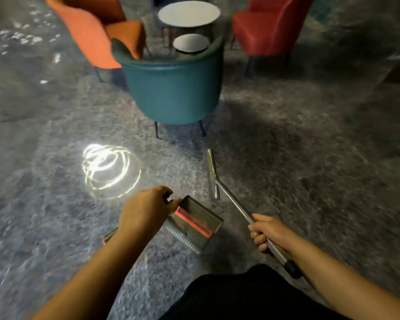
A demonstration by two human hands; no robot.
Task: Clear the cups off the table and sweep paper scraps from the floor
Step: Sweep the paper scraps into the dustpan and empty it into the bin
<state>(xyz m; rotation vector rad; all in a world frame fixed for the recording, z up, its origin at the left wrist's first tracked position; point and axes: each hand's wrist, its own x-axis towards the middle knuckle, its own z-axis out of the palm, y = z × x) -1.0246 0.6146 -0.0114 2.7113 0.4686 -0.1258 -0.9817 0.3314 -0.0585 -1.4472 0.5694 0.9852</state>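
Note:
My left hand (143, 209) grips the handle of a grey metal dustpan (194, 224) with an orange comb strip, held low over the grey marbled floor. My right hand (267, 233) grips the silver pole of a broom (231, 202), whose narrow head (211, 168) points away from me near the floor. Two round white tables, a large one (188, 13) and a small one (191, 43), stand ahead behind the chairs; I see no cups on their tops. White paper scraps (21, 36) lie scattered on the floor at the far left.
A teal armchair (173, 91) stands straight ahead with its back to me. An orange chair (92, 31) is at its left and a red chair (270, 24) at the right. A bright ring-shaped light reflection (110, 172) lies on the floor at the left.

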